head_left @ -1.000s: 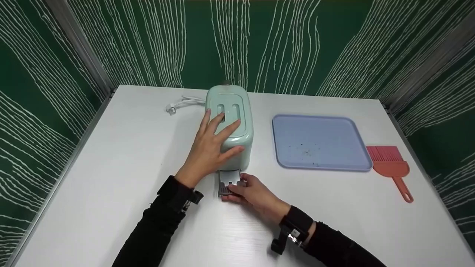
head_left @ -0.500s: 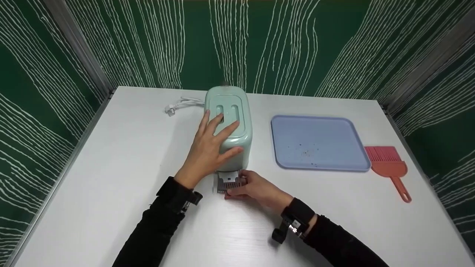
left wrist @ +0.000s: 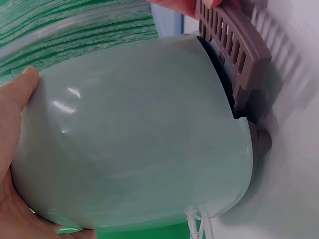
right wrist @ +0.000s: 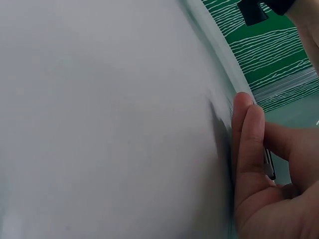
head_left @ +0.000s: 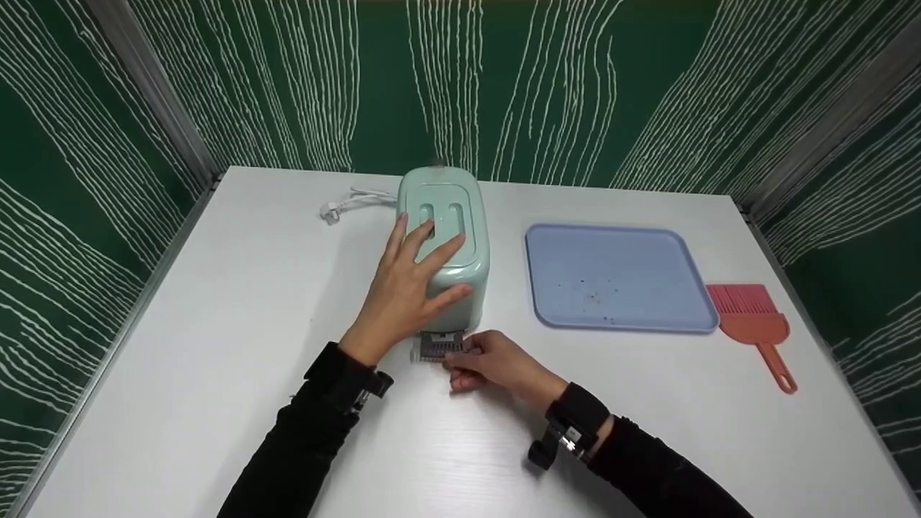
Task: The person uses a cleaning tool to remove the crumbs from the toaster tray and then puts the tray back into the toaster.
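Observation:
A mint-green toaster (head_left: pixel 464 262) stands upright in the middle of the white table, its narrow end toward me. My left hand (head_left: pixel 404 291) rests on its top with spread fingers, the thumb over the near edge. Low at the near end, my right hand (head_left: pixel 500 360) pinches the grey slotted handle of a crumb tray (head_left: pixel 439 345) between thumb and fingers. In the left wrist view the crumb tray (left wrist: pixel 239 45) sits in the toaster's bottom slot, with a narrow dark gap behind its handle. The right wrist view shows my right hand (right wrist: pixel 264 169) close over the tabletop, mostly hiding the tray.
Right of the toaster lies a blue tray (head_left: pixel 626 252) with dark crumbs on it. A red brush (head_left: pixel 759 327) lies against the blue tray's right edge. A white power cord with its plug (head_left: pixel 331 212) lies left of the toaster. Green walls enclose the table (head_left: pixel 216 302).
The crumb tray has slid forward into the toaster, so its metal plate no longer shows in the head view. My right hand has moved with it; the left hand has stayed on the toaster.

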A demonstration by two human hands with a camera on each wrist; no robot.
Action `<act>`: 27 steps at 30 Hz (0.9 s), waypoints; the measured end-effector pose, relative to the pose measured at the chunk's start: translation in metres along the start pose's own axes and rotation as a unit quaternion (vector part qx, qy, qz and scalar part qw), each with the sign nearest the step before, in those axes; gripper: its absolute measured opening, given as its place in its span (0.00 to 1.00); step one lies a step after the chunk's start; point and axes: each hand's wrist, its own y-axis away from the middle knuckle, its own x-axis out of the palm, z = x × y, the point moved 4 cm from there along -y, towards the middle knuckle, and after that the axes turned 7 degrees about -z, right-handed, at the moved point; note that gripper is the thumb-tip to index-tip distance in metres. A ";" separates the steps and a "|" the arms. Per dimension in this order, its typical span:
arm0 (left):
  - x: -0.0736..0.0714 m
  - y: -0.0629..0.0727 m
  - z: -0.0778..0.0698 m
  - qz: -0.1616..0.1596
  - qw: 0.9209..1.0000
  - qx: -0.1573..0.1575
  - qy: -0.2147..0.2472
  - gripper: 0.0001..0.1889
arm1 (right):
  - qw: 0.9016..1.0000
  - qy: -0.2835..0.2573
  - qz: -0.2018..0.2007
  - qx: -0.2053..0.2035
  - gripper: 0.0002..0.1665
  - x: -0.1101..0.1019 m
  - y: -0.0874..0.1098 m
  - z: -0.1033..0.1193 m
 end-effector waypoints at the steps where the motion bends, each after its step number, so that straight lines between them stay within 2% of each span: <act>1: 0.000 0.000 0.000 -0.001 1.000 0.003 -0.002 0.36 | 1.000 0.009 0.000 -0.001 0.14 -0.001 -0.001 0.000; 4: 0.000 0.000 0.000 0.002 1.000 0.005 -0.006 0.36 | 1.000 0.024 -0.003 -0.001 0.17 -0.002 -0.002 -0.001; 9: 0.000 0.001 0.000 0.008 1.000 -0.002 0.001 0.36 | 1.000 0.009 -0.003 -0.006 0.19 0.000 -0.004 -0.001; 17: -0.001 0.000 0.000 0.001 1.000 0.010 -0.003 0.36 | 1.000 -0.006 -0.018 -0.010 0.20 0.001 -0.006 0.000; 27: -0.001 0.001 -0.001 0.010 1.000 0.005 -0.014 0.36 | 0.999 -0.015 -0.026 -0.016 0.20 0.003 -0.006 -0.002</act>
